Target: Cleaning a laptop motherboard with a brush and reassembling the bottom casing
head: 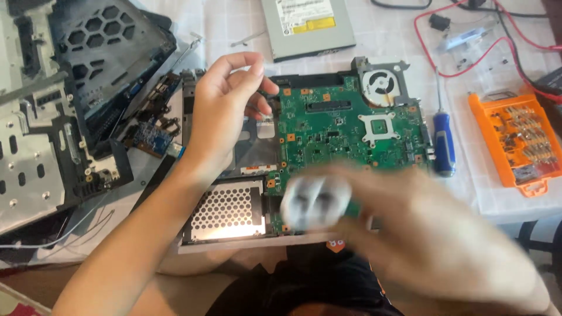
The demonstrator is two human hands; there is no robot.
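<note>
I take the green motherboard (345, 123) as my landmark; it lies in the stripped laptop base on the white-covered counter (497, 199). My left hand (225, 111) stands at the board's left edge, wrist low, palm turned toward the board, fingers (249, 64) curled loosely over the top-left corner. The fingertips seem to touch the corner, but I cannot tell whether they pinch anything.

My right hand (433, 234) sweeps across the board's near edge and is badly blurred. It carries a pale, whitish object (313, 202) in its fingers, which sits over the board's lower-left part; the blur keeps me from naming it.

Edges around the board: the fan and heatsink frame (380, 82) fill its top-right corner. Just right of it lies a blue-handled screwdriver (444, 143), and beyond that an orange bit case (518, 143) near the counter's right edge. Behind the board sits a grey optical drive (307, 26). Left of it, past my left hand, lie dismantled chassis panels (64, 105), crowding that side. Below-left of the board is a perforated metal drive caddy (225, 213), close to the counter's near edge. The freest room is the bare strip between board and optical drive.
</note>
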